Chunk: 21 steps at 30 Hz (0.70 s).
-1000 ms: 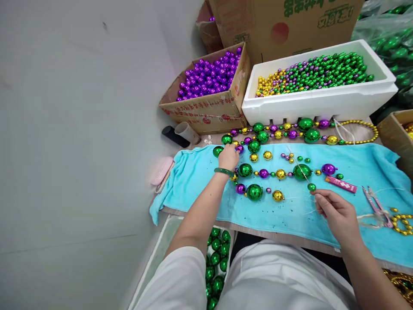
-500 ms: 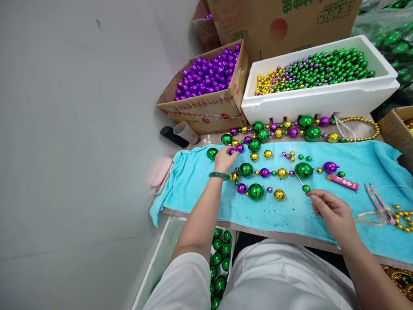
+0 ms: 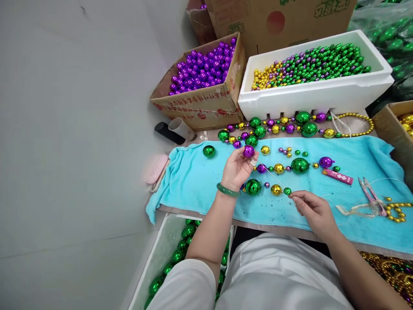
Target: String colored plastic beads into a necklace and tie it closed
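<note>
Partly behind the left hand (image 3: 238, 170), a bead strand (image 3: 278, 168); rightward, snips (image 3: 374, 199).

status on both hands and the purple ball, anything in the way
Left hand holding purple ball. Right hand pinching thin needle, green bead near its fingertips. Pink snips on blue towel, apart from both hands.

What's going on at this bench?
A person is handling beads over a blue towel. The left hand holds a purple bead; the right hand pinches a thin needle carrying a small green bead. The needle points at the purple bead; whether it has gone in, I can't tell. Pink snips lie to the right.
</note>
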Tool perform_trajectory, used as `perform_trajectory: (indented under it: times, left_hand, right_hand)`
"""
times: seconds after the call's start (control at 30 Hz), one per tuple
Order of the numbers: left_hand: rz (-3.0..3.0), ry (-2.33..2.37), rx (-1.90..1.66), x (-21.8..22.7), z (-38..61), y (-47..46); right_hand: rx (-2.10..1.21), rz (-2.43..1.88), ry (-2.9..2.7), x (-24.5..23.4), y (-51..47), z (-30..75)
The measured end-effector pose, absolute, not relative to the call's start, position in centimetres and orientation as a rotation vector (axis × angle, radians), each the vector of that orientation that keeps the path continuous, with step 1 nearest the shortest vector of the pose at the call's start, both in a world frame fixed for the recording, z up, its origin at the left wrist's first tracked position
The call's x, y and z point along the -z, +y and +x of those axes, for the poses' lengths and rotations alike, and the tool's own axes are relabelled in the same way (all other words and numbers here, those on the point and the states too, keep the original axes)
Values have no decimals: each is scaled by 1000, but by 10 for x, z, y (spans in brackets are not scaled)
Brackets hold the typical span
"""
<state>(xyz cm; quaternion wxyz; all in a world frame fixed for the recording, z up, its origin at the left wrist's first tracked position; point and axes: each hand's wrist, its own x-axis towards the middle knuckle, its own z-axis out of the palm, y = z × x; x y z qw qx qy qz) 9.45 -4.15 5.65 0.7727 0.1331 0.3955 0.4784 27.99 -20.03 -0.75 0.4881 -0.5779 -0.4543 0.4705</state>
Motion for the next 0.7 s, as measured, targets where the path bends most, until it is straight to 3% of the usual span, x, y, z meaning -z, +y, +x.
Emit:
perform_trajectory:
  times: [0.7]
  left_hand:
    - [641,815,-1031,-55,129,-78]
  right_hand:
    - [-1150,-1401,-1019,21,-198,283]
